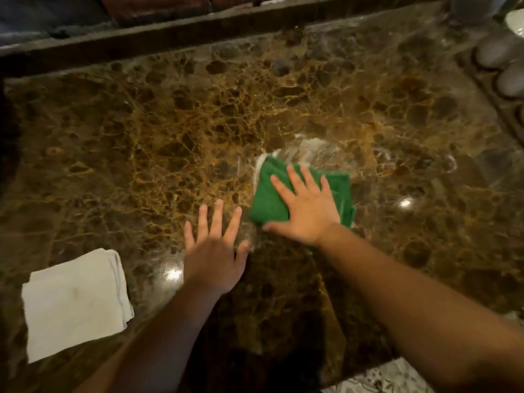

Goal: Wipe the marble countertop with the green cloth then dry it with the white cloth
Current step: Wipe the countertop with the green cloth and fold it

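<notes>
A folded green cloth (269, 194) lies on the brown marble countertop (170, 131), right of centre. My right hand (306, 208) presses flat on top of it, fingers spread. A wet, whitish smear (309, 150) shows on the marble just beyond the cloth. My left hand (215, 251) rests flat on the bare marble just left of the green cloth, fingers apart, holding nothing. A folded white cloth (73, 302) lies near the front left edge, apart from both hands.
A dark raised ledge (170, 38) runs along the back of the counter. At the far right stand pale rounded objects in a dark tray (507, 66) and a white dish (517, 26). The counter's front edge (368, 373) is at the lower right.
</notes>
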